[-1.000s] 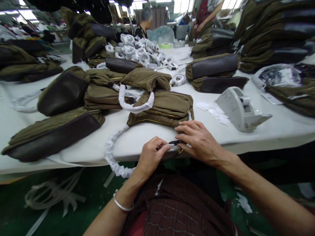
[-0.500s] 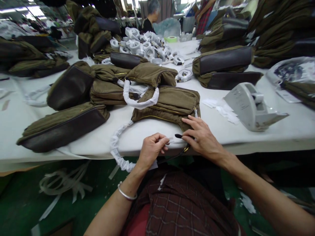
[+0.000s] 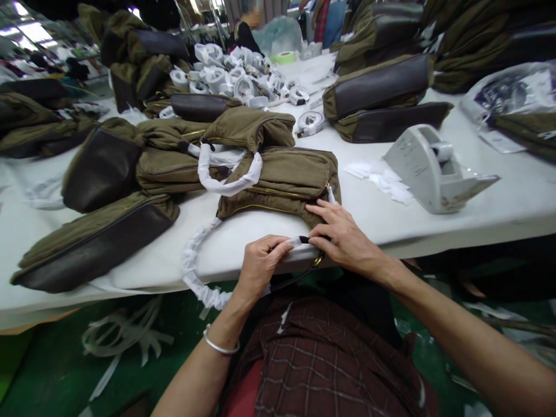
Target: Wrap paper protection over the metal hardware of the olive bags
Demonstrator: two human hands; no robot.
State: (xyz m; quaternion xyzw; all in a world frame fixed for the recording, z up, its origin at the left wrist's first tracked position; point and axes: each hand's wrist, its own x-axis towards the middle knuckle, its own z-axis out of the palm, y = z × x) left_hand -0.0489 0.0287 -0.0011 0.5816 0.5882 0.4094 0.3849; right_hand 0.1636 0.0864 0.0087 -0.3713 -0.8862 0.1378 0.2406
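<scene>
An olive canvas bag (image 3: 286, 182) with gold zips lies at the white table's (image 3: 478, 214) near edge. Its dark strap (image 3: 299, 275) hangs off the edge, and part of it is wound in crinkled white paper wrap (image 3: 195, 269). My left hand (image 3: 258, 266) is closed, pinching the white wrap at the strap's end. My right hand (image 3: 343, 240) pinches the dark strap tip just right of it, its other fingers resting on the bag's lower edge. The two hands almost touch.
A grey tape dispenser (image 3: 430, 168) stands to the right with white paper scraps (image 3: 377, 176) beside it. More olive and brown bags (image 3: 99, 231) lie left and behind. A heap of wrapped strap rolls (image 3: 234, 78) sits at the back. Paper strips (image 3: 121, 336) litter the green floor.
My left hand has slid the white wrap rightwards along the strap, closing the gap to my right hand. The view has shifted slightly.
</scene>
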